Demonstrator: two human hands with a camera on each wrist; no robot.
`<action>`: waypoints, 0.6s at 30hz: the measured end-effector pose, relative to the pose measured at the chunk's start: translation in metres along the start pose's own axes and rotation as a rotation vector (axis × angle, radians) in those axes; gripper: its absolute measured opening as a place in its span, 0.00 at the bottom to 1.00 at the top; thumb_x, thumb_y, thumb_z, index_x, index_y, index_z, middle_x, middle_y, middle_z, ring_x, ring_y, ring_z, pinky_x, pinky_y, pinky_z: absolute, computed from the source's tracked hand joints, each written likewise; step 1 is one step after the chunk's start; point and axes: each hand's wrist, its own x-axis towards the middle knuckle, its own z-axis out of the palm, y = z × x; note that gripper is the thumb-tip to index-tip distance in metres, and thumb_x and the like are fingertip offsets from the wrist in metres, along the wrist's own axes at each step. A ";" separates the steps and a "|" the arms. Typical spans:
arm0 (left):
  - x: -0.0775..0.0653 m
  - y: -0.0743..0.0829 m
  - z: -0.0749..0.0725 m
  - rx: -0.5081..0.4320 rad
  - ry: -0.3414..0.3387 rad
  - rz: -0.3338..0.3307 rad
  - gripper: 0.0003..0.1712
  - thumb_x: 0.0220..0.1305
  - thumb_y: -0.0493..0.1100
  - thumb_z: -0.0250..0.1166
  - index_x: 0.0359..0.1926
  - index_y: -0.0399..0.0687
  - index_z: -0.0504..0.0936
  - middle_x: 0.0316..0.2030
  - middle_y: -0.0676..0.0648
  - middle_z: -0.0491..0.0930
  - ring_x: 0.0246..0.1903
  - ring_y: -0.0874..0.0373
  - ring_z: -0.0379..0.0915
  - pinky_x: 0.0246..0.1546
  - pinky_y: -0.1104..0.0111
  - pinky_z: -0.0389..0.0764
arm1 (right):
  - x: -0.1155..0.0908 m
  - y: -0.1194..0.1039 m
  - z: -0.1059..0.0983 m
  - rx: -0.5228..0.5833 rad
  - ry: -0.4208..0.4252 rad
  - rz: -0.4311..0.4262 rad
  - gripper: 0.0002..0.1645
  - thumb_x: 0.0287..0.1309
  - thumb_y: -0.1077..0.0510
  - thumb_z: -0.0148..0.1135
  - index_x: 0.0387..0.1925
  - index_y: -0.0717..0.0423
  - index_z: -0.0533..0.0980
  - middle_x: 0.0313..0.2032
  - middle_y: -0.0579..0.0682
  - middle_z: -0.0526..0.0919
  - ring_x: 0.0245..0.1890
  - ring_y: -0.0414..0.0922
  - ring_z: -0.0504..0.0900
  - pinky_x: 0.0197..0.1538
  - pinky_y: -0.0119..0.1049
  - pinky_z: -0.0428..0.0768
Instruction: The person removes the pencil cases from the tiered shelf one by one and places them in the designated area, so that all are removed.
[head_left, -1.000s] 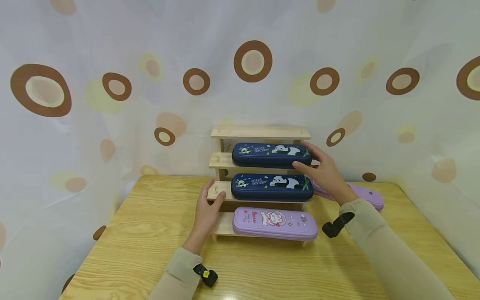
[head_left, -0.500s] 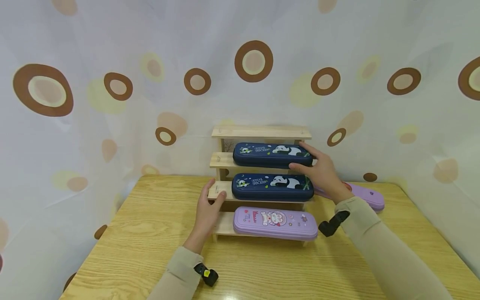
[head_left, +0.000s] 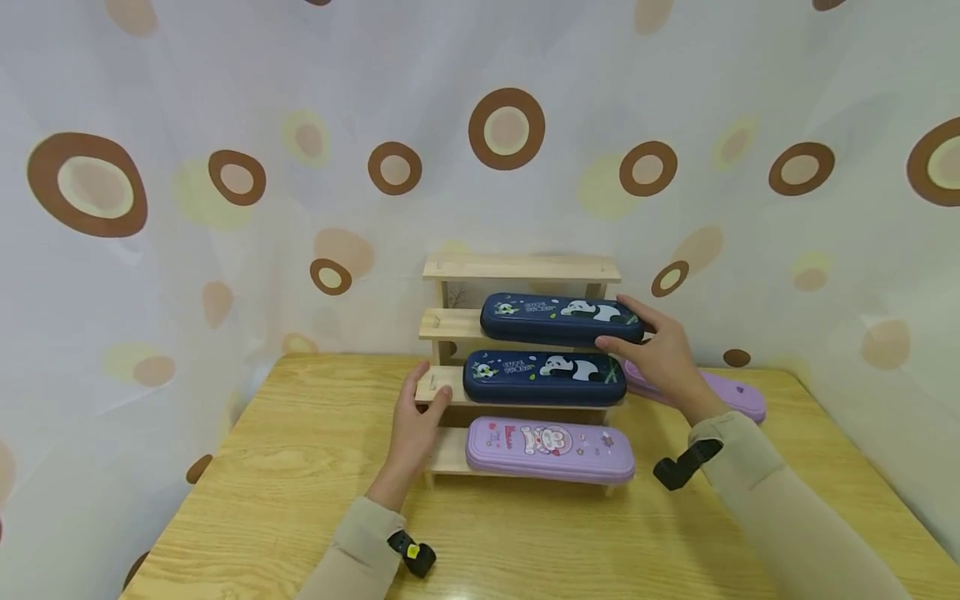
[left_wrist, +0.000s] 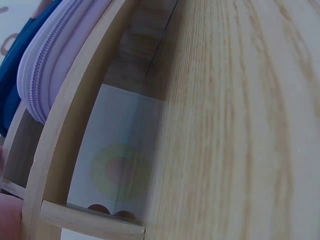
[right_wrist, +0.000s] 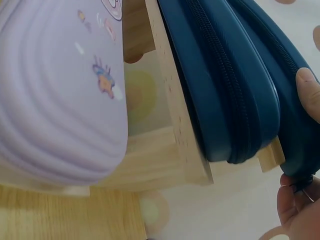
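Note:
In the head view my right hand grips the right end of the upper navy panda pencil case, thumb in front and fingers behind. The right wrist view shows the thumb on that case and fingertips by a dark zipper pull. This case sits askew over the third tier, its right end nearer to me. A matching navy pencil case lies on the tier below, and a lilac rabbit pencil case on the lowest one. My left hand holds the left end of the wooden step rack.
Another lilac pencil case lies on the wood-grain table, right of the rack and partly behind my right hand. The rack's top tier bears nothing. A spotted curtain hangs close behind the table.
The upper navy pencil case has shifted right and slightly toward me with my right hand, its right end swinging forward. My left hand stays at the rack.

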 end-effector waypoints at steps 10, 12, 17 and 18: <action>-0.005 0.006 0.002 0.000 0.004 0.001 0.34 0.72 0.42 0.59 0.74 0.46 0.59 0.73 0.40 0.56 0.72 0.43 0.48 0.71 0.50 0.52 | -0.020 0.009 -0.018 0.054 0.017 0.053 0.49 0.56 0.42 0.70 0.76 0.37 0.58 0.70 0.60 0.62 0.60 0.60 0.68 0.43 0.21 0.73; -0.005 0.006 0.002 0.002 0.007 -0.001 0.34 0.72 0.42 0.59 0.74 0.46 0.59 0.73 0.40 0.56 0.72 0.43 0.48 0.71 0.50 0.52 | -0.023 0.013 -0.023 0.051 0.022 0.060 0.49 0.56 0.41 0.70 0.76 0.36 0.57 0.71 0.60 0.61 0.60 0.60 0.68 0.42 0.22 0.74; -0.006 0.006 0.002 0.004 0.014 -0.009 0.34 0.72 0.42 0.59 0.74 0.46 0.59 0.73 0.40 0.57 0.72 0.44 0.50 0.71 0.51 0.53 | -0.030 0.020 -0.034 0.026 0.040 0.072 0.49 0.56 0.41 0.70 0.75 0.33 0.57 0.70 0.61 0.61 0.52 0.56 0.72 0.35 0.27 0.80; -0.006 0.006 0.002 0.004 0.015 -0.010 0.34 0.72 0.42 0.59 0.74 0.46 0.59 0.73 0.40 0.57 0.72 0.44 0.50 0.71 0.51 0.54 | -0.031 0.021 -0.036 0.021 0.043 0.075 0.49 0.56 0.40 0.70 0.75 0.33 0.57 0.70 0.61 0.61 0.50 0.55 0.73 0.34 0.28 0.81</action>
